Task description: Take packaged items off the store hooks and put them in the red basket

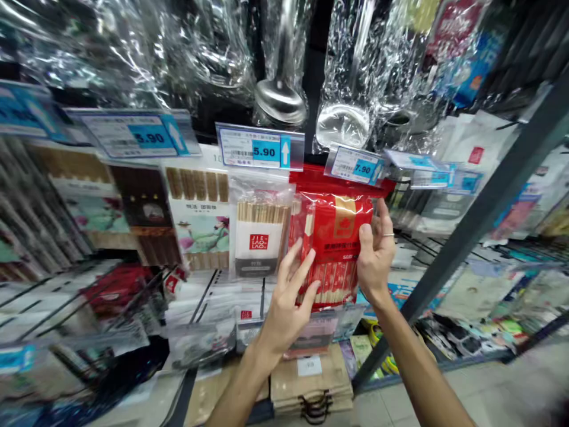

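Observation:
A red plastic pack of wrapped chopsticks point(336, 240) hangs upright on the rack below a 7.90 price tag. My right hand point(377, 255), with a ring on one finger, grips the pack's right edge, thumb in front and fingers curled toward the back. At the lower left edge is my left hand point(291, 296), its fingers spread and reaching over the front of the pack. Left of it hangs a clear bag of chopsticks point(260, 231) with a white label. Farther left, a chopstick pack with a floral card point(202, 219) hangs beside it.
Above hang plastic-wrapped ladles point(281, 98) and a row of price tags point(262, 148). A dark grey shelf post point(471, 207) slants close by my right forearm. Stacked brown paper bags point(311, 379) lie low in front. Goods fill the rack beyond the post.

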A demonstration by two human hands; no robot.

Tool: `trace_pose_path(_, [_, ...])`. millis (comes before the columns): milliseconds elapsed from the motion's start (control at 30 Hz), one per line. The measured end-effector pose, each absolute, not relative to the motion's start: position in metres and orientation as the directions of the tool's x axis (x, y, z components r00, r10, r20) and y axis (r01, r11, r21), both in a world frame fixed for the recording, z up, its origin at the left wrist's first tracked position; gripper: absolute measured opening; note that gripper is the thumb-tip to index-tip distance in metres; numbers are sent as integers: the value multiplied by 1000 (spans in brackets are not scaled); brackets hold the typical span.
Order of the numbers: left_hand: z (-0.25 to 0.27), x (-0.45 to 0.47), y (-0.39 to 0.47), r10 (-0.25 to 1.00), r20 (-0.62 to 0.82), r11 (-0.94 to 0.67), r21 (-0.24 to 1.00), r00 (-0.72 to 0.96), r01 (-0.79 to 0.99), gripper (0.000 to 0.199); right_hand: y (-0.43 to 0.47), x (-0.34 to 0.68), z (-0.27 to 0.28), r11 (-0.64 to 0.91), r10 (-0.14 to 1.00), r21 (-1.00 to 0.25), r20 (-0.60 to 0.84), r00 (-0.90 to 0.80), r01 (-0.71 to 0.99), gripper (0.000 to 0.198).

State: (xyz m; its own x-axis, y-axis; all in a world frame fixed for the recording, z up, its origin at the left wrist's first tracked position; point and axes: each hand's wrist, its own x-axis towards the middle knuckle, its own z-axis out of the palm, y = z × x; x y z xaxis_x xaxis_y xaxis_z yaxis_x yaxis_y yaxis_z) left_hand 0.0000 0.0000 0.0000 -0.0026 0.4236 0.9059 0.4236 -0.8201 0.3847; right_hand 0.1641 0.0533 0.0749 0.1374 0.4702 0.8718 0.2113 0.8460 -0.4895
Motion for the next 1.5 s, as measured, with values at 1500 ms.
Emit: trace_pose_path(1500, [3,-3,8,566,817,-740,562,-109,368,61,73,157,113,610,398,-307,916,52,731,47])
